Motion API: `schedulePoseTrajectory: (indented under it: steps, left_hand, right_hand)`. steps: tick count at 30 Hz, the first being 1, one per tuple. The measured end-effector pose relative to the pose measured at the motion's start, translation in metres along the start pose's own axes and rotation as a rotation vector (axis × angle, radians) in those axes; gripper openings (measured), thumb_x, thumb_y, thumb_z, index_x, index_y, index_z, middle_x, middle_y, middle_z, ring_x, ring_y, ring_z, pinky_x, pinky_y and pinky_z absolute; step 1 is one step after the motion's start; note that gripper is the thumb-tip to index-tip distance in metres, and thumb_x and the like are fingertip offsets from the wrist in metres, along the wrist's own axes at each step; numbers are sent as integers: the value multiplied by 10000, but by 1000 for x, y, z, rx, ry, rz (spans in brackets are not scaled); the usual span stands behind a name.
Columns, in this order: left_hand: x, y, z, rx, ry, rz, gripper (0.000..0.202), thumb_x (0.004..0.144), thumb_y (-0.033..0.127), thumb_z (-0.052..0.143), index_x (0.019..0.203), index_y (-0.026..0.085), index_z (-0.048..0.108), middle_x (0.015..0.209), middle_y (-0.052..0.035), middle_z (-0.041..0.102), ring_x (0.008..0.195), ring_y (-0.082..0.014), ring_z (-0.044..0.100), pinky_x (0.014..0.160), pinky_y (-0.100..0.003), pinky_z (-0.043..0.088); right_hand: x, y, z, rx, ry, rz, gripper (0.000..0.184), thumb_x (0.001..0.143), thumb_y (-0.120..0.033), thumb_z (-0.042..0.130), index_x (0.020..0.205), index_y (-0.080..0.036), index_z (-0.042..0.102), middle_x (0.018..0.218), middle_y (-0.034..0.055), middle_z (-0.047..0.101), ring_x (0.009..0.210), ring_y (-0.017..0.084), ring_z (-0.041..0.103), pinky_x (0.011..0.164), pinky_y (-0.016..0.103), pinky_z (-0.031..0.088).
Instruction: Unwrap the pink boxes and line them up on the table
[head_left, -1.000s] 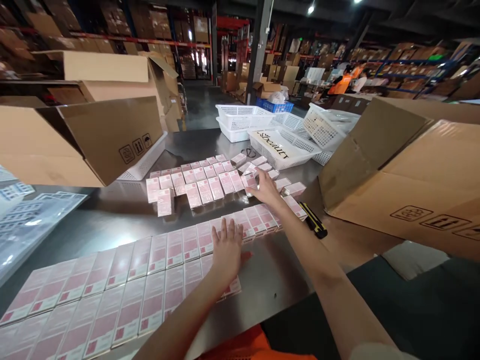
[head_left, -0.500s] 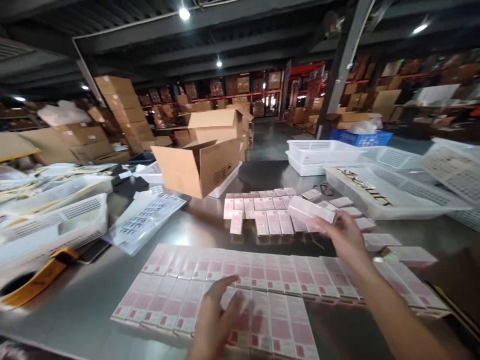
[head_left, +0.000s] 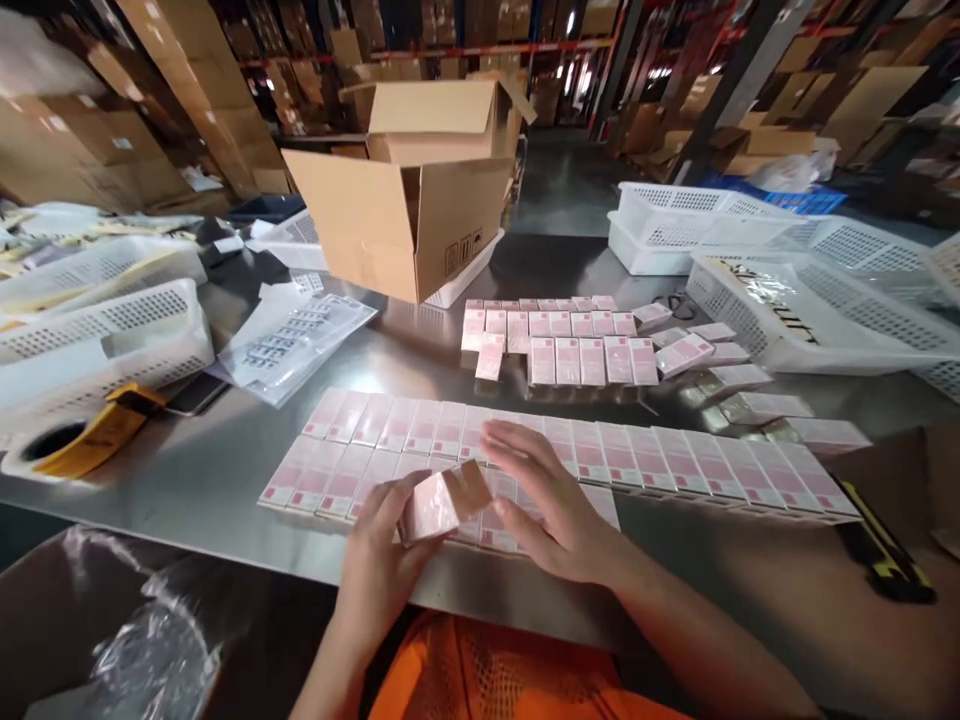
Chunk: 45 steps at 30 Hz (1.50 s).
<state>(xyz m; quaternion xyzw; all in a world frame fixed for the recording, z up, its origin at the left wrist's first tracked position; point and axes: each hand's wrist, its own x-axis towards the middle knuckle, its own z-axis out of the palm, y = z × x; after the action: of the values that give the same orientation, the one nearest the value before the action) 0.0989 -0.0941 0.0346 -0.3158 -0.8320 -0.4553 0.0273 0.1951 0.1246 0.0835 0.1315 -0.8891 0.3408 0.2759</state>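
Observation:
My left hand [head_left: 382,550] is closed around a small pink and white box [head_left: 433,507], held tilted above the near edge of the metal table. The box's brown end points toward my right hand [head_left: 551,505], whose fingers are spread just beside it and do not grip it. Beneath both hands lie long rows of matching pink and white boxes [head_left: 322,470], packed side by side. Part of these rows is hidden by my hands. Farther back stands a second group of such boxes [head_left: 566,362], with several loose ones [head_left: 765,406] to its right.
An open cardboard carton [head_left: 360,220] stands at the back on a white basket. White plastic baskets [head_left: 660,245] line the right, and others [head_left: 161,320] the left. A yellow tape roll [head_left: 97,440], a printed sheet bag [head_left: 300,340] and a black-and-yellow cutter [head_left: 889,550] lie on the table.
My right hand has come back from the far boxes to the near rows. The box it held is now apparently in my left hand, raised and closed. The view has tipped downward.

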Motion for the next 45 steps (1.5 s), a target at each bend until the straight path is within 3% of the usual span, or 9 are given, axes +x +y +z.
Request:
schedulePoseTrajectory:
  steps: [6,14,23,28,31,34,38,41,45]
  left_hand:
    - [-9,-6,-26,192,5,142,609,839,161,683,1406,339,550,1084,-53,648,961,-211,657,801,-306,579]
    - [-25,-21,-25,-185,154,-22,541,729,355,860,1218,236,663,1125,-91,700,1016,-252,666,841,-349,574]
    - [-11,-24,-16,-709,78,-453,456,695,411,865,1085,191,782,1145,-109,745,1096,-305,677,967,-380,540]
    - [8,-20,-12,-890,126,-653,441,633,496,876,901,151,813,822,-92,758,807,-253,696,730,-334,556]
    - [12,-22,-10,-925,141,-704,402,554,461,922,780,151,802,702,-52,717,698,-180,642,650,-263,507]
    - [9,-26,-6,-836,252,-714,427,546,519,912,702,149,770,631,-17,668,615,-132,567,590,-232,458]
    - [4,-22,0,-550,415,-639,412,730,555,789,685,155,699,627,5,629,614,-118,537,605,-234,433]
    - [2,-11,7,-349,588,-529,363,829,503,704,702,166,653,660,4,642,639,-128,566,622,-244,437]
    - [-5,2,17,-268,754,-304,312,874,442,673,730,175,598,671,8,628,642,-130,578,624,-248,467]
  right_hand:
    - [12,-10,15,-63,-201,-155,476,951,-232,558,1423,-200,507,1283,139,629,1226,265,571,1003,457,531]
    - [0,-4,43,91,116,-94,52,877,-217,731,881,-269,738,758,12,716,882,209,681,781,376,604]
    - [-7,-5,19,123,-43,-352,178,992,-300,585,879,-276,721,1052,-65,785,1282,155,570,1126,353,384]
    - [-10,-7,0,180,-235,-369,241,1025,-209,495,871,-287,664,883,-85,774,1126,118,628,1179,332,287]
    - [-14,-8,-5,31,-371,-296,194,966,-148,497,899,-262,638,728,-59,721,1021,157,641,1202,408,210]
    - [-20,-9,1,-173,-325,-194,169,945,-357,571,1033,-239,654,693,-26,714,1116,241,632,1217,506,9]
    - [-25,-12,21,-192,-217,82,613,875,-773,487,1063,-225,688,1179,84,743,1349,372,490,1179,590,-94]
    - [-25,-16,33,-27,-198,339,777,781,-889,453,1129,-239,697,1390,107,626,1415,437,380,1159,656,-28]
    - [-26,-21,45,290,-52,683,712,719,-813,637,1173,-267,689,1297,116,651,1362,423,425,1112,628,262]
